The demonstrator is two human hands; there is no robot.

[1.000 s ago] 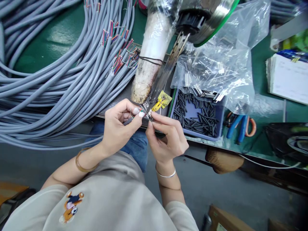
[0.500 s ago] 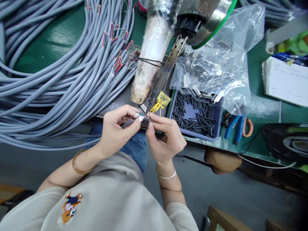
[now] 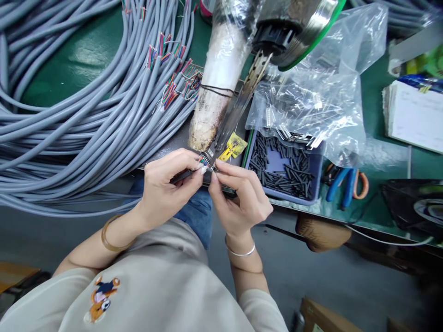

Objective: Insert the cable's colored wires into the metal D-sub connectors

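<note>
My left hand (image 3: 169, 184) is closed in a pinch on the coloured wires (image 3: 203, 160) of a cable, beside a small metal connector (image 3: 209, 154). Opposite it, my right hand (image 3: 238, 193) pinches something tiny at the wires, perhaps a thin wire end, too small to make out. The fingertips of both hands nearly meet at the table's front edge. Just above them end the narrow metal tip of a soldering tool (image 3: 238, 103) and a white wrapped handle (image 3: 214, 87). A yellow tag (image 3: 235, 146) lies right of the tip.
Grey cables (image 3: 114, 106) with stripped coloured ends cover the left. On the right are a purple tray (image 3: 277, 161) of black tubes, a plastic bag (image 3: 311, 97) of connectors, blue-handled pliers (image 3: 341, 184) and a notepad (image 3: 415, 115). A green-rimmed solder spool (image 3: 314, 37) overhangs the top.
My right hand has shifted slightly right, and my left hand has turned a little at the wires. The view has also shifted slightly.
</note>
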